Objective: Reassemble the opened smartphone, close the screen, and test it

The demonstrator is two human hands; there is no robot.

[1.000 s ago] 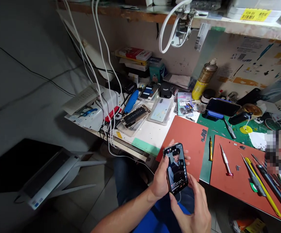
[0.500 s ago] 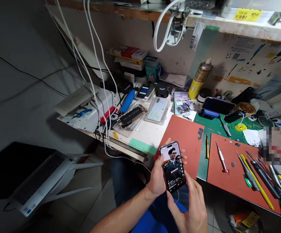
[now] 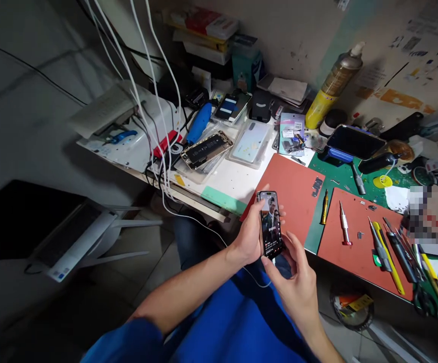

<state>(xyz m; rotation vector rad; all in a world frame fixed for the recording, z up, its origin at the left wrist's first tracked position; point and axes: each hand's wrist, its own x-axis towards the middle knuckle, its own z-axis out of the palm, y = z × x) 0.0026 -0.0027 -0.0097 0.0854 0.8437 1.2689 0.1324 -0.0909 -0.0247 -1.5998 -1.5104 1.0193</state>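
My left hand [image 3: 250, 236] is wrapped round a black smartphone [image 3: 270, 224] with a lit screen showing a video, held upright just in front of the bench edge. My right hand [image 3: 293, 276] is below and to the right of the phone, its fingers curled up to the lower edge and touching it. A thin white cable hangs from the phone's bottom toward my lap. Behind the phone lies a red work mat [image 3: 290, 194].
A second red mat [image 3: 359, 237] carries screwdrivers [image 3: 343, 228] and tweezers. A phone on a blue stand [image 3: 354, 143], a spray can [image 3: 332, 85], an opened phone [image 3: 206, 149], boxes and hanging white cables [image 3: 151, 91] crowd the bench. A white folding chair [image 3: 78, 242] stands left.
The view has tilted down and nearer to the bench. The phone has been raised and turned more edge-on. Both hands remain on it.
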